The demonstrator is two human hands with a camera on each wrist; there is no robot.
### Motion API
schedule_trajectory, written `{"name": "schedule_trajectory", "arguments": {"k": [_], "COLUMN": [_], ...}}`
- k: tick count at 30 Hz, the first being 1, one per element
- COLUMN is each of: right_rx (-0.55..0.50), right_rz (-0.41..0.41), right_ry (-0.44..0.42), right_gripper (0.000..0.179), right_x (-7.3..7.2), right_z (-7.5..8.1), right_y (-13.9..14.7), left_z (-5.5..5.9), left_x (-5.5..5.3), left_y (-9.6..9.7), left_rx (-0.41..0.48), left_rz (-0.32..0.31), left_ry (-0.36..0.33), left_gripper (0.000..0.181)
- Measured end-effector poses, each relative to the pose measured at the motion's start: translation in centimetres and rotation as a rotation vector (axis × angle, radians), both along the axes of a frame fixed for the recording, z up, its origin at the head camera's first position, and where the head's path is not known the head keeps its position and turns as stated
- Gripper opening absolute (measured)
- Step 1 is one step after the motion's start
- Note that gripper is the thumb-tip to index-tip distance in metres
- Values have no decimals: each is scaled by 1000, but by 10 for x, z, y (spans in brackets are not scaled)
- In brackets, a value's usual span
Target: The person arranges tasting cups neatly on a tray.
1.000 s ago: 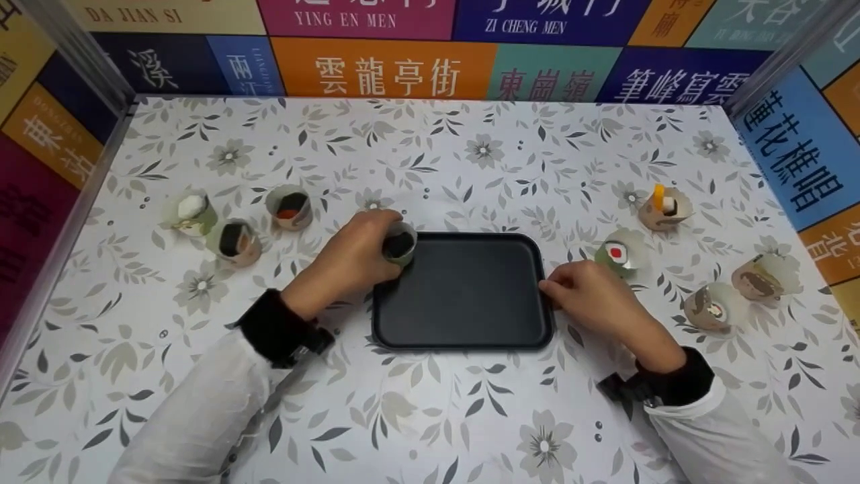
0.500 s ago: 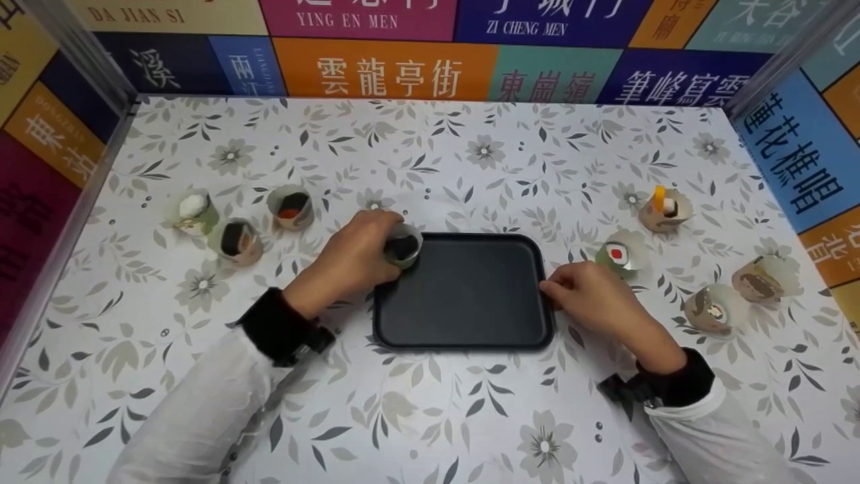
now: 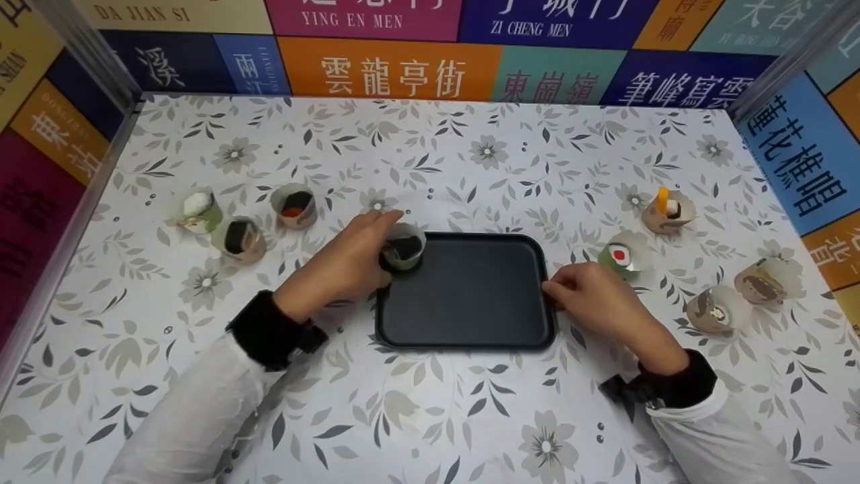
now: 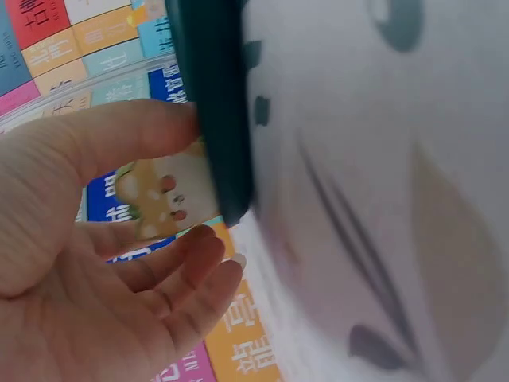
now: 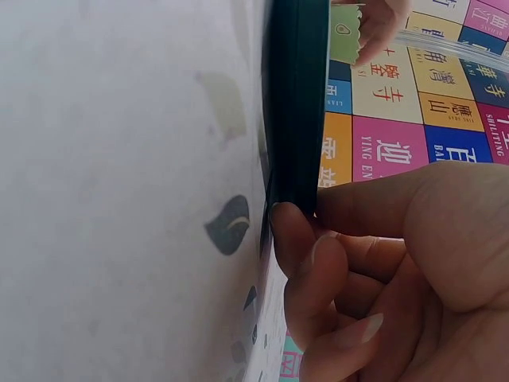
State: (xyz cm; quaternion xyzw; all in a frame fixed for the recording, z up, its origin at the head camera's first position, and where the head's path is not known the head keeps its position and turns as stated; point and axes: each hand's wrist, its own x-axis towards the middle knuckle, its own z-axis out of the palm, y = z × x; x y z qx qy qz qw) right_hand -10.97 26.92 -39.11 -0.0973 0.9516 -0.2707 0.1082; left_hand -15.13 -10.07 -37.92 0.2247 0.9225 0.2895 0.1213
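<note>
A black rectangular tray [image 3: 463, 296] lies mid-table. At its far left corner stands a small printed paper cup [image 3: 404, 250] with something dark inside. My left hand [image 3: 353, 259] is around the cup's left side, thumb and fingers spread apart. In the left wrist view, the cup's cartoon face [image 4: 176, 195] shows between the thumb and the loosely bent fingers. My right hand [image 3: 598, 296] pinches the tray's right rim between thumb and index finger. The right wrist view shows that grip close up at the tray edge [image 5: 298, 119].
On the left are three paper cups: one with a white piece [image 3: 199, 210], two with dark-wrapped pieces [image 3: 243, 240] [image 3: 295, 207]. Several more stand right, including a red-centred one [image 3: 621, 257] near my right hand and one with a yellow-topped piece [image 3: 668, 210]. Printed panels [image 3: 396, 70] wall the table.
The cup has shifted slightly right onto the tray's corner. My left hand's fingers have loosened and drawn a little left from it. The right hand has stayed on the tray rim.
</note>
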Motion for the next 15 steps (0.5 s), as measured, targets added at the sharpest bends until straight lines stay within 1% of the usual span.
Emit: {"name": "schedule_trajectory", "arguments": {"k": [4, 7, 9, 11, 15], "right_rx": [-6, -13, -15, -15, -6], "right_rz": [4, 0, -4, -7, -6], "right_ry": [6, -5, -13, -20, -24], "right_gripper": [21, 22, 21, 21, 22], "right_x": [-1, 0, 0, 0, -1], "right_z": [-1, -1, -1, -1, -1], "right_y": [0, 1, 1, 1, 1], "left_z": [9, 13, 15, 15, 13], "left_x": [8, 13, 16, 21, 30], "left_y": [-8, -16, -20, -26, -36], "left_rx": [20, 57, 91, 118, 170], "left_rz": [-25, -28, -18, -1, 59], "left_ry": [14, 61, 111, 176, 319], "left_gripper": [101, 98, 96, 94, 91]}}
